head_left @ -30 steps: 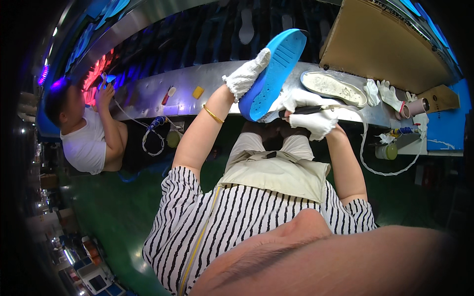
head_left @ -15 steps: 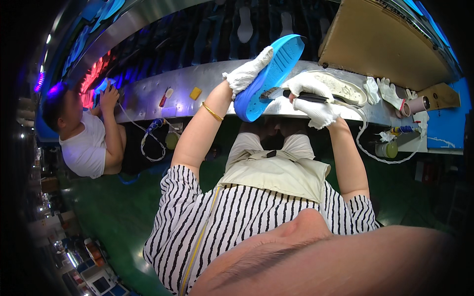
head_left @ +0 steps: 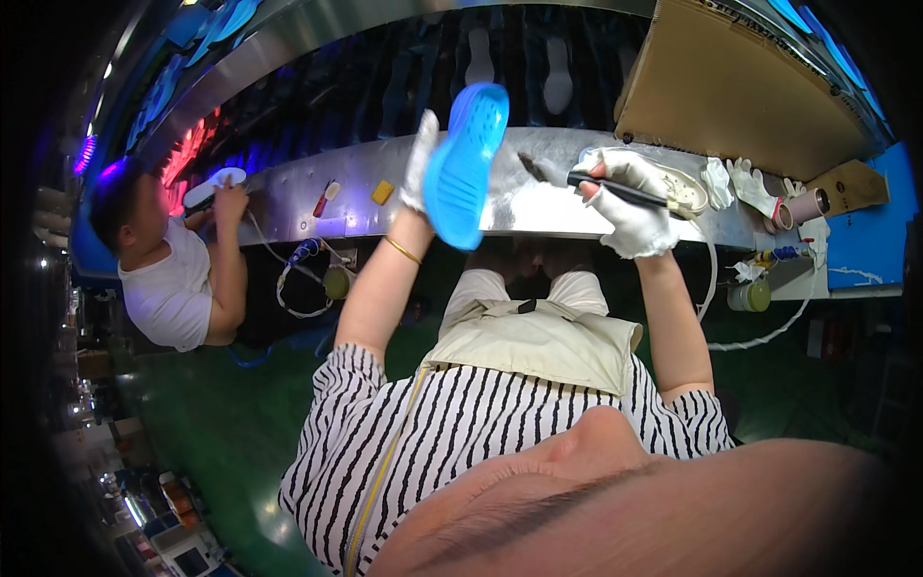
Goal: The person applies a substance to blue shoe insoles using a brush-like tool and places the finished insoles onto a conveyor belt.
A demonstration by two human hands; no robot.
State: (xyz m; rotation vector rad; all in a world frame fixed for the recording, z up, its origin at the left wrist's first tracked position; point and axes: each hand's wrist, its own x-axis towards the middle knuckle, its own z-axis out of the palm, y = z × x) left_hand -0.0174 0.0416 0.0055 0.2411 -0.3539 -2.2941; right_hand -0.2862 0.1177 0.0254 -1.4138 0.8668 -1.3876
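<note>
My left hand [head_left: 420,162], in a white glove, grips a bright blue shoe sole [head_left: 463,173] from its left side. The sole stands upright over the front edge of the metal bench, its holed and ribbed face in view. Most of the fingers are behind it. My gloved right hand [head_left: 636,213] is closed around the black handle of a brush [head_left: 615,188]. The dark bristles point left toward the sole, apart from it. A pale hose [head_left: 712,264] hangs below the right hand. Partly covered by that hand, a cream shoe sole [head_left: 685,190] lies on the bench.
Beyond the metal bench [head_left: 288,192] runs a dark conveyor carrying soles. A large cardboard box [head_left: 731,87] stands at the back right, near spare gloves [head_left: 755,183] and a tape roll [head_left: 810,205]. A yellow block [head_left: 383,191] lies left. A co-worker [head_left: 168,279] holds a sole.
The blue sole has turned upright and moved left and slightly down, away from the brush. My right hand and the brush have shifted slightly right. The co-worker's sole has turned.
</note>
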